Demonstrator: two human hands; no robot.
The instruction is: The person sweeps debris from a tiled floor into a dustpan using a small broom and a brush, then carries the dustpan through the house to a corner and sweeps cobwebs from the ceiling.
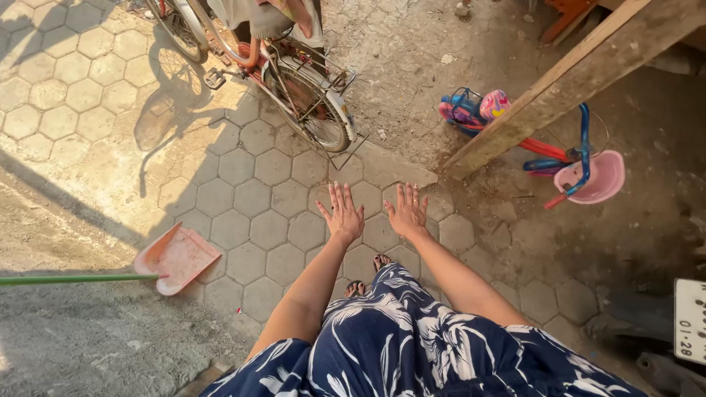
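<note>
Both hands, left hand (341,213), right hand (407,212), spread empty over hexagonal paving (250,198).

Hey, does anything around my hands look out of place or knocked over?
Both hands, left and right, are empty, spread flat over the paving. The small tricycle lies tipped on its side under a slanting plank. The dustpan lies on the ground.

The one camera sits on the person's head and looks straight down, close above the paving stones (250,191), with the bicycle (294,81) at the top.
</note>
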